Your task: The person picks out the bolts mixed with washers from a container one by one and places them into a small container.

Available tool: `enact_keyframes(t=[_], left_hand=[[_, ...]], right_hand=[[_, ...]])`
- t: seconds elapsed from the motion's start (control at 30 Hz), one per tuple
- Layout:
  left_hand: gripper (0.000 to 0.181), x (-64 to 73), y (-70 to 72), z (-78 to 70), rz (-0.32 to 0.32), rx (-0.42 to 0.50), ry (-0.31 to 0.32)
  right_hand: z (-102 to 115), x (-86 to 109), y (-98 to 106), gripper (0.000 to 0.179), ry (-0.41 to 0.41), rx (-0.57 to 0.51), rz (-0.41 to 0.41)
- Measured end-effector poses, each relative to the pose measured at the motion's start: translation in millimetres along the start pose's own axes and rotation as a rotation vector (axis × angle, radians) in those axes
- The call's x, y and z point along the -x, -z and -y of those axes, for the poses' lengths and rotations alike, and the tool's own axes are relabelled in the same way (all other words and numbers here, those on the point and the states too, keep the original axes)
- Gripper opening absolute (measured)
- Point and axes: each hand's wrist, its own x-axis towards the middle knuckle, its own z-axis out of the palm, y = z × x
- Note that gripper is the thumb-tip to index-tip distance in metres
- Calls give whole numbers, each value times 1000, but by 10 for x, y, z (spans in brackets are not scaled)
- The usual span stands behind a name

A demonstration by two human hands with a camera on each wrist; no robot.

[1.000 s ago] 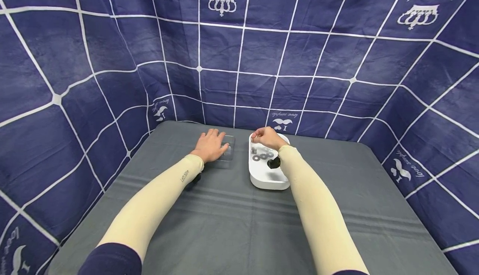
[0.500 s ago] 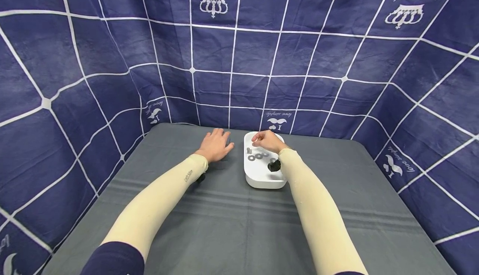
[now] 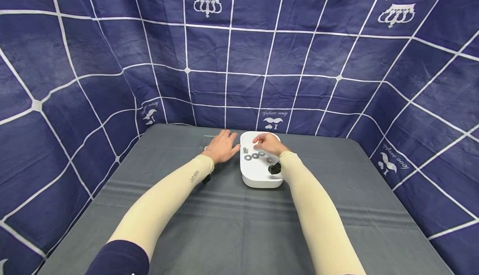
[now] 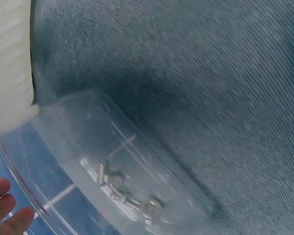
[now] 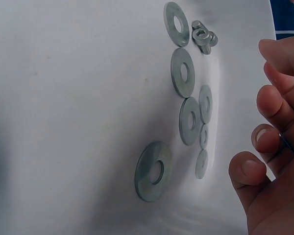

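My left hand [image 3: 220, 147] is held out with straight, spread fingers, its thumb near the left rim of a white tray [image 3: 262, 183]. Partly hidden behind that hand is a clear plastic box [image 4: 95, 129], with several small bolts [image 4: 149, 209] seen in it. Over the tray hangs my right hand [image 3: 271, 144], its fingers loosely bent and nothing visible between them. Below it, several flat metal washers [image 5: 145, 178] lie on the tray floor. A small pile of bolts [image 5: 203, 38] sits at the end of the washer row, near the tray's left wall.
A grey cloth [image 3: 209, 225] covers the table. Blue curtain [image 3: 247, 50] with white grid lines encloses the back and both sides. Along the tray wall, smaller paler rings [image 5: 202, 166] show in the right wrist view; they may be reflections.
My left hand has shifted right, from over the clear box toward the tray. My right hand has drawn back a little from the tray's far left corner, with its fingers looser. The head view has turned slightly.
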Motion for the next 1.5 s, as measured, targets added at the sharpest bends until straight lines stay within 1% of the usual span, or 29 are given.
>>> enact_keyframes(t=[0.13,0.27,0.53,0.8,1.0,1.13,1.3,1.4,1.5], left_hand=[[58,-29,-24,-57,8,9,-8],[60,-64,-56,-105,29,11,-4],[64,-104,-172,-177,48,4,-18],[74,-120,-196,-241,96,13,23],[73,-155,-218,-272,93,6,34],[71,-160,-226,-264,89,11,37],[73,-161,-224,-262,80,17,33],[71,-164,-231,-258,75,10,24],[70,-165,-238,-258,79,6,20]], right_hand=[[-18,-11,-8,24,-36,28,2],[-2,-13,-9,27,-48,33,10],[12,-20,-69,25,-38,17,13],[-21,-28,-82,26,-5,67,9],[-51,-29,-81,28,-5,52,16],[-95,-67,-128,28,-1,43,37],[-141,-95,-174,28,3,33,35],[-161,-107,-206,28,-11,25,28],[-174,-119,-244,28,-49,9,24]])
